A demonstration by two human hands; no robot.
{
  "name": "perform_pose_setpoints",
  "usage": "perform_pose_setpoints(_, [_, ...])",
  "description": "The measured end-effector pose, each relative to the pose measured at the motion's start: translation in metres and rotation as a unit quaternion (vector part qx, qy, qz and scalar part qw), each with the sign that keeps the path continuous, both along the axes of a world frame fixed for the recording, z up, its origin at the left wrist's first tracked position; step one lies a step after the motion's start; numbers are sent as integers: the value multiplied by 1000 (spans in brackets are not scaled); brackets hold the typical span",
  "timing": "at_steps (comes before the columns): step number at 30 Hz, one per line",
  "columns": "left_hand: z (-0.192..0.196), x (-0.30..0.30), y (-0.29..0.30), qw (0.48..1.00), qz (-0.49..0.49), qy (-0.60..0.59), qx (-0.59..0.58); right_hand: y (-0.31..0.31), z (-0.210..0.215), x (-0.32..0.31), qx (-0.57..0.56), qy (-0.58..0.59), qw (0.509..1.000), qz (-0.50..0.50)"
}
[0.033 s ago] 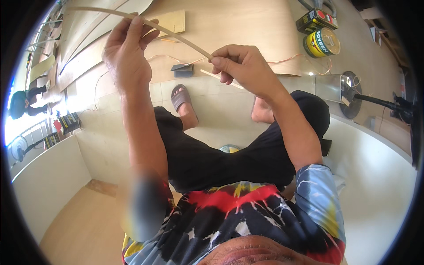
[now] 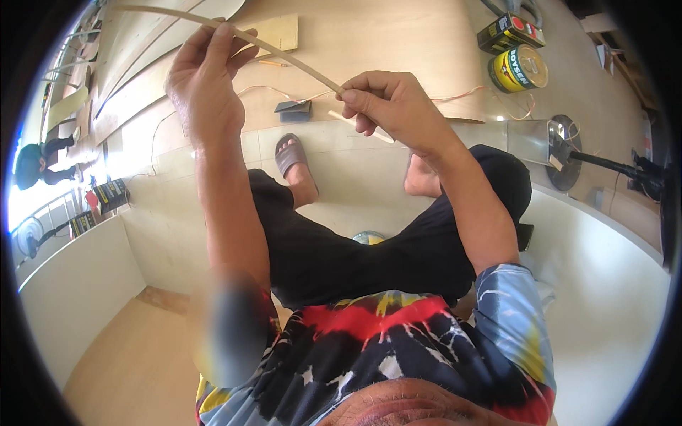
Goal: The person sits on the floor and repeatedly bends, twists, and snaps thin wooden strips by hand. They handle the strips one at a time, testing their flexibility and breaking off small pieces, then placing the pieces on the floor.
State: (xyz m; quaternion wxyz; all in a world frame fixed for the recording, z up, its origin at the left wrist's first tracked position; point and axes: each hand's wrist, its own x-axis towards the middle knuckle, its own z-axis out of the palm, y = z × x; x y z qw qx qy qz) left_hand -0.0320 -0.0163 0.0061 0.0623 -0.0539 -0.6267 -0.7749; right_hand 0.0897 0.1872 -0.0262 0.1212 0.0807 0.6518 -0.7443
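Note:
A long thin wooden strip (image 2: 298, 64) is stretched between my two hands, running from the upper left down toward the middle. My left hand (image 2: 209, 89) is closed on it, pinching it between thumb and fingers partway along. At its near right end my right hand (image 2: 391, 110) grips it between thumb and forefinger. A short pale stick (image 2: 383, 135) shows below the right hand's curled lower fingers, apparently held by them. Beyond the hands, a folded dark grey sheet (image 2: 293, 111) lies on the floor.
A large wooden sheet (image 2: 398, 42) lies ahead, with a tan piece (image 2: 280, 32) and a pencil (image 2: 273, 64) on it. At the upper right stand a paint can (image 2: 518, 69) and a dark rectangular tin (image 2: 508, 34). A thin cord (image 2: 490, 91) crosses behind the hands. White panels flank me.
The strip's far left end has risen slightly. The short stick has shifted a little to the right with my right hand. Both hands keep their grip.

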Motion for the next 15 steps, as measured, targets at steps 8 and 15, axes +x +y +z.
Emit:
perform_pose_setpoints(8, [13, -3, -9, 987, -138, 4, 78, 2, -1, -7, -95, -47, 994, 10])
perform_pose_setpoints(15, [9, 0, -10, 985, -136, 31, 102, 1, -7, -8, -46, -10, 999, -5])
